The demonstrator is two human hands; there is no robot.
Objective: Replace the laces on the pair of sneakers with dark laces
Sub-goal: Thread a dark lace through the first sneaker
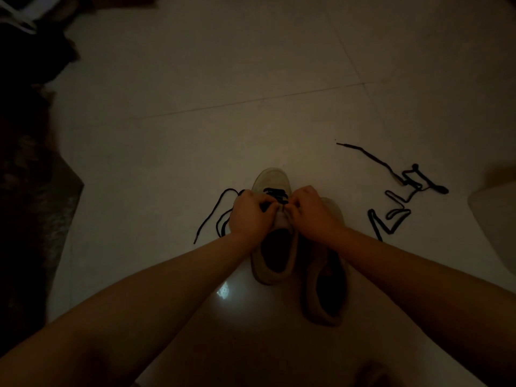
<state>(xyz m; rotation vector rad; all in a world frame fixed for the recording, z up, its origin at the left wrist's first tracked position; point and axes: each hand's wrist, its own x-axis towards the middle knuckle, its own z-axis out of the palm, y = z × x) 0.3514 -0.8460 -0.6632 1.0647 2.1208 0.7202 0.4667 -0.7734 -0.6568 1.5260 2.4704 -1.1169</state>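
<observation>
Two light tan sneakers stand side by side on the pale tiled floor. The left sneaker (272,181) has a dark lace (275,193) threaded across its front eyelets. My left hand (251,213) and my right hand (311,212) meet over its tongue, fingers curled and pinching the lace at the eyelets. The loose ends of that lace (216,219) trail to the left on the floor. The right sneaker (325,286) sits nearer to me, its front hidden under my right wrist. A second dark lace (402,196) lies loose and kinked on the floor to the right.
Dark clutter and a mat (30,191) line the left edge, with white straps (19,20) at the top left corner. A pale rounded object (497,208) sits at the right edge. A bright reflection (223,291) shows on the floor between my forearms.
</observation>
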